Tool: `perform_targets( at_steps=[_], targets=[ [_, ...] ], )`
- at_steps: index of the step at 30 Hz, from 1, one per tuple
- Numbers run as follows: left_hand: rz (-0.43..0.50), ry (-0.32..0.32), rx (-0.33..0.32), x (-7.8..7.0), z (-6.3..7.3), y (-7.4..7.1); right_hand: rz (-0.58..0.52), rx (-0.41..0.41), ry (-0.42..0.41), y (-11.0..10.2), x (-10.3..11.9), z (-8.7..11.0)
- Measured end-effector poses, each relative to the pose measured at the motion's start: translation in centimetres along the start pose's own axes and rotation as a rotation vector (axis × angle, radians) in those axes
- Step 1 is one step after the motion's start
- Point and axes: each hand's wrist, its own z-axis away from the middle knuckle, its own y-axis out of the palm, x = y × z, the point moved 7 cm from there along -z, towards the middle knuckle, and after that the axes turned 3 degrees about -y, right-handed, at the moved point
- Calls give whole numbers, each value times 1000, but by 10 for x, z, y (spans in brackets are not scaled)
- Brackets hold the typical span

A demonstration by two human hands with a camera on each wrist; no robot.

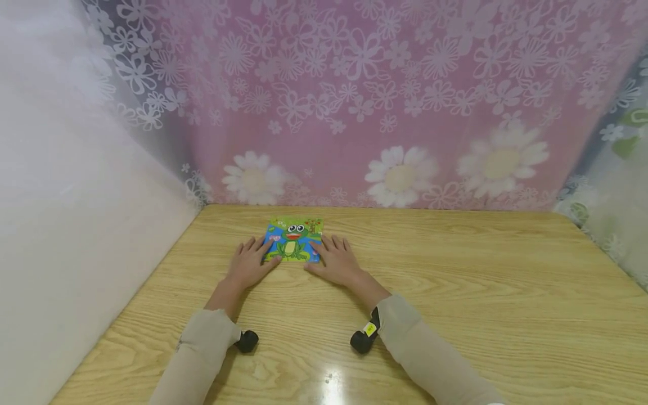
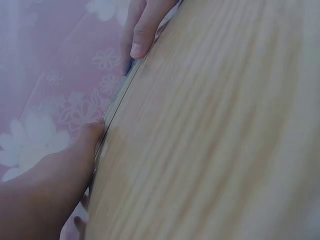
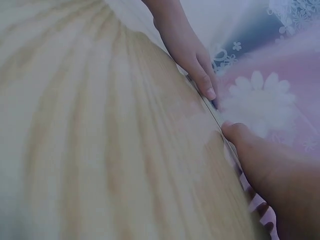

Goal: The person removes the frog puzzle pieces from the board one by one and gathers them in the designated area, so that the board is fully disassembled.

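Frog card (image 1: 291,246) touches left hand (image 1: 249,264) and right hand (image 1: 338,263), both grips splayed, clasping nothing.

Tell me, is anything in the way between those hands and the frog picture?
Nothing visible is in the way. The left hand touches the frog picture at its left side, and the right hand touches its right side.

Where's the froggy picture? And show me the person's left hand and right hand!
Froggy picture (image 1: 291,248): head view, on the frog's yellow belly.
Left hand (image 1: 248,265): head view, on the back of the hand.
Right hand (image 1: 338,264): head view, also on the back.
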Motion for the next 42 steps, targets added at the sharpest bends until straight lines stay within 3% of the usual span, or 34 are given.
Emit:
perform_targets(
  at_steps=[16, 42],
  targets=[
    [21, 10, -89, -19, 20, 2, 20, -34, -49, -5, 0, 24],
    [17, 42, -108, -46, 48, 4, -2, -87, -93, -20, 8, 68]
  ],
)
